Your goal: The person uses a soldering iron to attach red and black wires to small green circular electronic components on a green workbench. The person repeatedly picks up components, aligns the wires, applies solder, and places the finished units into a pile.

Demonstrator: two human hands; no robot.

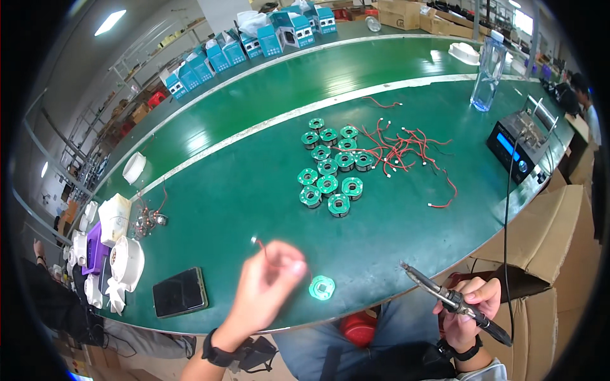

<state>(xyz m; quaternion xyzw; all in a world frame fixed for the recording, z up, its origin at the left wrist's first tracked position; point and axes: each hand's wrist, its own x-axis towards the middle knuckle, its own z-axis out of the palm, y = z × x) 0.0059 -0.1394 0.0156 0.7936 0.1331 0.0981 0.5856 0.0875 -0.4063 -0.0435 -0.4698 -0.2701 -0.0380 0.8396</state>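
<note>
My left hand [270,273] is closed in a pinch on a thin red wire, somewhat blurred. The wire's small white connector [254,240] sticks out above the fingers. Just right of that hand a round green circuit board [321,287] lies by the table's near edge; whether the wire touches it I cannot tell. My right hand [470,301] grips a soldering iron [445,295] beyond the table's edge, its tip pointing up and left. Mid-table stand several round green boards on dark coil-like bases [327,184]. Beside them is a tangle of red wires [406,149] with white connectors.
A soldering station [511,149] with a lit display and a clear bottle [488,76] stand at right. A black phone [180,293] lies at left, near white round housings [127,263] and a purple tray [95,247]. Blue boxes [270,41] line the far side. Cardboard boxes [540,241] flank my right.
</note>
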